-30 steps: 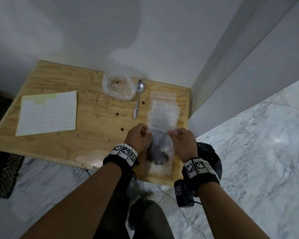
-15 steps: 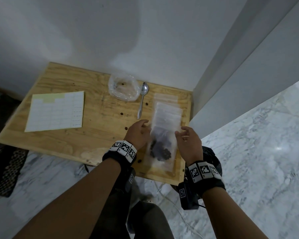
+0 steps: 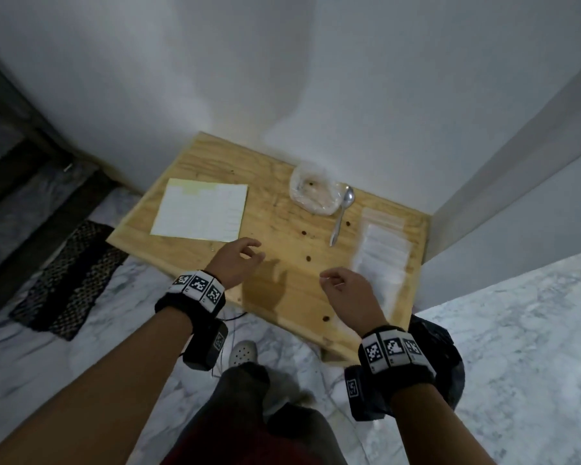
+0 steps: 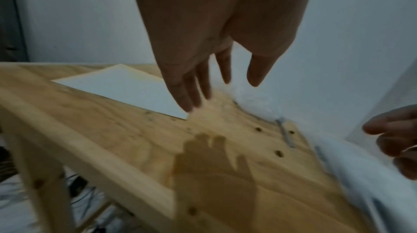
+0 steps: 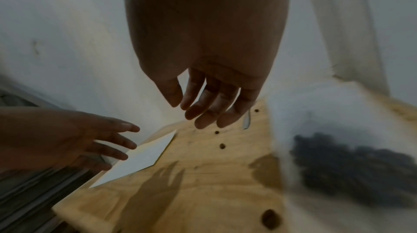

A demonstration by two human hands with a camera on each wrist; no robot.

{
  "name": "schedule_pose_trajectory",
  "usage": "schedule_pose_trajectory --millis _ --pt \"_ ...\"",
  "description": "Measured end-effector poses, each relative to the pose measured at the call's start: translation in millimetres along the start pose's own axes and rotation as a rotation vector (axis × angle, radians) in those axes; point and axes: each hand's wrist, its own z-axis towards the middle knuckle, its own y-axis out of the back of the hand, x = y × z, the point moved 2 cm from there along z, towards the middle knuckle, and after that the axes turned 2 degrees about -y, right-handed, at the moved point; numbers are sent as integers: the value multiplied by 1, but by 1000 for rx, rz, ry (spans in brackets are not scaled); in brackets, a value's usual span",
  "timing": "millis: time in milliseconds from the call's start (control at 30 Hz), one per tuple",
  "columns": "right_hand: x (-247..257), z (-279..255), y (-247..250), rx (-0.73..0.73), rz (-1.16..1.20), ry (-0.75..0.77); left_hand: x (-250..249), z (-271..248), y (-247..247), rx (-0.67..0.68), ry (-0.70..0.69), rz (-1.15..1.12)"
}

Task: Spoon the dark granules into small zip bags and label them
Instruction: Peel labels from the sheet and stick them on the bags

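Note:
A small zip bag with dark granules [image 5: 349, 163] lies flat at the table's right edge, just right of my right hand [image 5: 203, 112]. In the head view that hand [image 3: 329, 280] covers the granules. Further back lies a stack of empty zip bags [image 3: 384, 246]. A metal spoon [image 3: 341, 216] lies beside a crumpled clear supply bag [image 3: 314, 193] by the wall. The white label sheet [image 3: 200, 213] lies on the left of the table. My left hand [image 3: 254, 251] hovers near its front right corner, fingers loose and holding nothing. My right hand is also empty.
The small wooden table [image 3: 282, 297] sits in a corner, with white walls behind and to its right. A dark woven mat [image 3: 71, 280] lies on the marble floor at left. A black bag [image 3: 450, 364] sits below the table's right front corner.
Both hands have let go of the filled zip bag, which now lies on the table. Both hands moved left, the left one toward the label sheet. The head view swung left.

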Motion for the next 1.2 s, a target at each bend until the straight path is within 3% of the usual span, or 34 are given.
schedule_pose_trajectory --millis 233,333,467,633,867,1200 --pt "39 38 -69 150 -89 17 79 68 60 -203 155 278" --pt "53 58 -88 196 -95 4 104 90 70 -152 194 442" --pt "58 84 -105 203 -92 -4 110 99 70 -59 58 600" --pt "56 100 -116 103 -90 46 108 95 58 -38 -103 671" --pt "49 108 -143 -43 -202 112 97 99 44 -66 -208 672" --pt "48 105 -164 -211 -317 88 86 104 41 -32 -136 734"
